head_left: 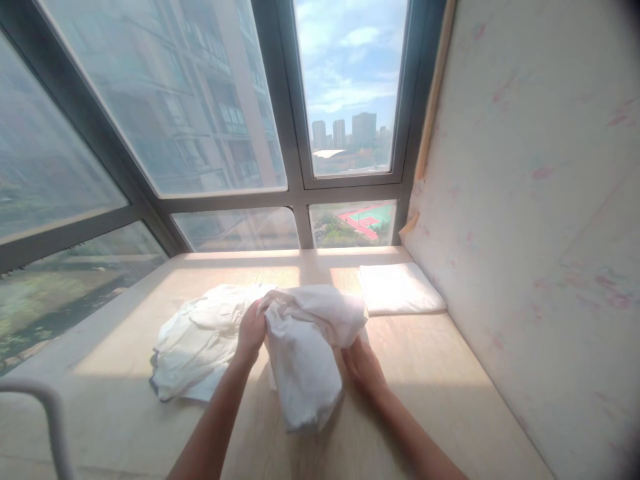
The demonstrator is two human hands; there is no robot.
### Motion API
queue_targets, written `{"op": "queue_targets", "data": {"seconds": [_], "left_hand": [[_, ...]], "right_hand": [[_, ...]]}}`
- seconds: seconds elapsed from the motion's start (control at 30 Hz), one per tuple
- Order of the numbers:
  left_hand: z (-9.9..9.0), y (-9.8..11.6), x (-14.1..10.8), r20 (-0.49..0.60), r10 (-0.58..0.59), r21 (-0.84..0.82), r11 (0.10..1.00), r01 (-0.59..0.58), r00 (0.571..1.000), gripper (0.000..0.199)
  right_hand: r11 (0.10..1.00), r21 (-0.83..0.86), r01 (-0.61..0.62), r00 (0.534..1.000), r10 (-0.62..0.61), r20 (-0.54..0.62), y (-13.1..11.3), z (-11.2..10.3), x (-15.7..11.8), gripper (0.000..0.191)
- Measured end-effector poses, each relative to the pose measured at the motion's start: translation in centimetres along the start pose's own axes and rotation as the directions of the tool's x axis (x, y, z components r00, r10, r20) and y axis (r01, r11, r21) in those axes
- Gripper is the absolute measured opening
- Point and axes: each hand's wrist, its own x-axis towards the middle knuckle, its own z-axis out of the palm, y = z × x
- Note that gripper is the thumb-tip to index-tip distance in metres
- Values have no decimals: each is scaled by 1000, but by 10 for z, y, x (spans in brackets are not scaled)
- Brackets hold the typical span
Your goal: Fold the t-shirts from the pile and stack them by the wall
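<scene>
A bunched white cloth hangs between my two hands above the wooden surface, its lower part drooping toward me. My left hand is closed on the cloth's upper left edge. At the cloth's right side, my right hand holds it from below, its fingertips partly hidden under the fabric. A loose pile of off-white cloth with a dark edge lies to the left. Behind and to the right, a flat folded white cloth rests near the wall.
The pale wooden surface reaches back to windows with a grey frame. A patterned wall stands along the right side. A curved grey tube is at the lower left.
</scene>
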Motion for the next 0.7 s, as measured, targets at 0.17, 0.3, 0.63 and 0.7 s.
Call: {"op": "queue_targets", "data": {"seconds": [0.17,0.3,0.63,0.7], "left_hand": [[20,-54,-82,18,-37,163,986,34,999,44],[11,-58,-145,50,185,401,896,-190,981,51],[2,-59,-208,530,268,330,808,-487,804,36],[-7,-57,-194,440,129,256,931,-262,889,29]], "right_hand": [[969,188,-157,986,164,-19,12,2,0,55],[931,312,-189,977,209,-32,11,2,2,49],[827,485,-284,900,404,-161,5,-20,-1,51],[830,475,-293,886,423,-192,3,-24,-8,56]]}}
